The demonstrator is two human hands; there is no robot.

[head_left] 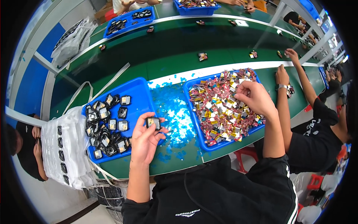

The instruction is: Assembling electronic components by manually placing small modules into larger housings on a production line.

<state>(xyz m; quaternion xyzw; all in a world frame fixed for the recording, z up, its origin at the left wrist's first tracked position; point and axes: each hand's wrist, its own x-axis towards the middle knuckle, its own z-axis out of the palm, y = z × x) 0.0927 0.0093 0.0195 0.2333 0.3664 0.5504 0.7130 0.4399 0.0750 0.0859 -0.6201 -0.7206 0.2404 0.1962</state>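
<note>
My left hand (143, 142) grips a small black square housing (153, 122) between thumb and fingers, a pale patch showing in its middle. It is over the right edge of a blue tray (141, 95) where several similar black housings (122, 112) lie, heaped at the left and spread singly at the right. My right hand (258, 98) hovers at the far right part of a second blue tray (192, 112). That tray is heaped with small red, yellow and silver electronic pieces (220, 112). Its thumb and forefinger are pinched together; anything between them is too small to make out.
Shiny blue film scraps (177, 121) cover the green table (179, 164) between the trays. White bags (69, 149) with black housings hang at the left. Beyond runs a green conveyor (171, 41) carrying small pieces. A co-worker's arm (284, 100) is close on my right.
</note>
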